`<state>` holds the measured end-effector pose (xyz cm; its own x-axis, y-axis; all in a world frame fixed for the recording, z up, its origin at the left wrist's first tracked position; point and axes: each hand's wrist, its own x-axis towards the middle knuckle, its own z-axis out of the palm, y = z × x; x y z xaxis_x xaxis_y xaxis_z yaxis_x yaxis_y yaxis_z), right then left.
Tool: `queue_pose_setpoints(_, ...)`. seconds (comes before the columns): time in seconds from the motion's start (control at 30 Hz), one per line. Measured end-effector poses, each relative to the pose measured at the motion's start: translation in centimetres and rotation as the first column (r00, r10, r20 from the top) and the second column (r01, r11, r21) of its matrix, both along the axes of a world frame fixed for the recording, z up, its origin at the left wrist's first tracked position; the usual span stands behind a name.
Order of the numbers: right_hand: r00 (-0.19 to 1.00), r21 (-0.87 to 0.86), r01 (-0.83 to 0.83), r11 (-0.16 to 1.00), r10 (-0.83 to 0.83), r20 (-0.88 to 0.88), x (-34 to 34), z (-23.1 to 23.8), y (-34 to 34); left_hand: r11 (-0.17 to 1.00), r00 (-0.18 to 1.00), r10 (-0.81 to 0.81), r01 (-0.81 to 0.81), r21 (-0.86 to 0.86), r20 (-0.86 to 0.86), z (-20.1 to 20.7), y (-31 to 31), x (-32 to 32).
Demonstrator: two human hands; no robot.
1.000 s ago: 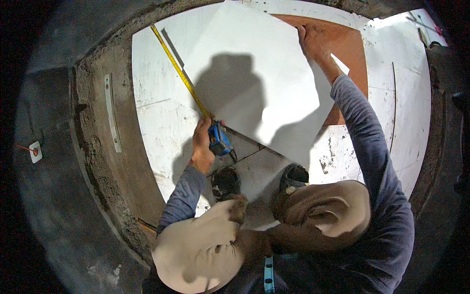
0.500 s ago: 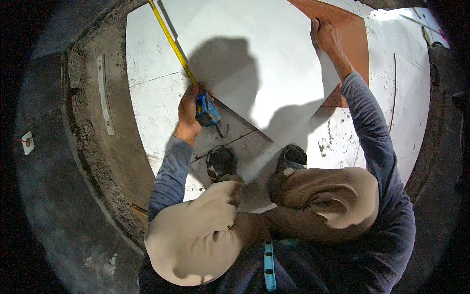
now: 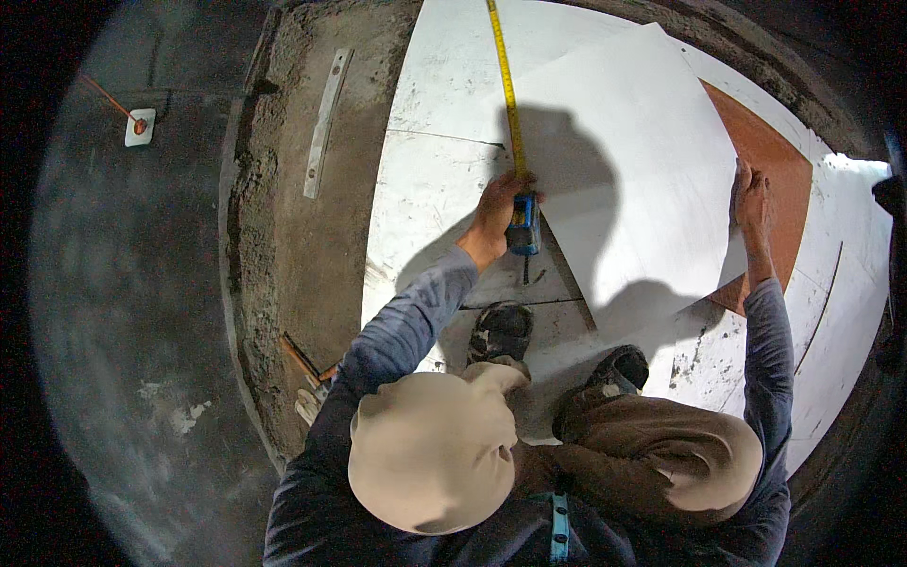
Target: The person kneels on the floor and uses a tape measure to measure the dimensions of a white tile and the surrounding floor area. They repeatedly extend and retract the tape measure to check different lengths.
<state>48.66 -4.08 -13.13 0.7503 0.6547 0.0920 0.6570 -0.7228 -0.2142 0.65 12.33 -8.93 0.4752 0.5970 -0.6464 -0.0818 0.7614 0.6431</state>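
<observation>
My left hand (image 3: 501,213) is closed around a blue tape measure (image 3: 523,227). Its yellow blade (image 3: 506,85) runs out away from me, past the far edge of the picture, along the left side of a large white square tile (image 3: 652,170). The fingers of my right hand (image 3: 753,203) are curled at the right edge of that tile. Beneath it, a reddish-brown square piece (image 3: 779,156) sticks out to the right, turned at an angle to it. Shadows fall across the white tile and the floor before me.
Smudged white floor tiles (image 3: 425,180) lie around the square. My shoes (image 3: 503,333) stand on the near tiles. Leftward is a rough, sunken strip (image 3: 283,227) with a long metal bar (image 3: 327,123), then dark floor (image 3: 132,283). An orange-handled tool (image 3: 302,359) lies near my left elbow.
The view has swung left, so the tile, tape and both hands appear farther right. Both hands keep their holds, and the blade still runs away from me.
</observation>
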Motion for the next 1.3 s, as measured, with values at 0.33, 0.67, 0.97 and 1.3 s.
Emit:
queue_pose_setpoints(0.33,0.998,-0.094,-0.054,0.994,0.055,0.005,-1.9,2.5,-0.9,0.992,0.988,-0.108,0.114,0.046,-0.109,0.8,1.6,-0.3)
queue_pose_setpoints(0.67,0.995,-0.063,-0.075,0.995,0.078,0.055,-2.5,3.1,-4.2,0.985,0.986,-0.157,0.16,0.056,-0.061,0.0,1.8,-0.8)
queue_pose_setpoints(0.97,0.976,-0.075,-0.113,0.991,0.125,0.177,-2.6,1.6,-5.4,0.987,0.988,-0.14,0.145,0.069,-0.066,0.2,1.9,-0.6)
queue_pose_setpoints(1.3,0.983,-0.033,0.015,0.999,-0.009,0.182,-3.6,1.1,-4.7,0.985,0.985,-0.17,0.17,-0.005,-0.039,-0.1,2.5,-0.6)
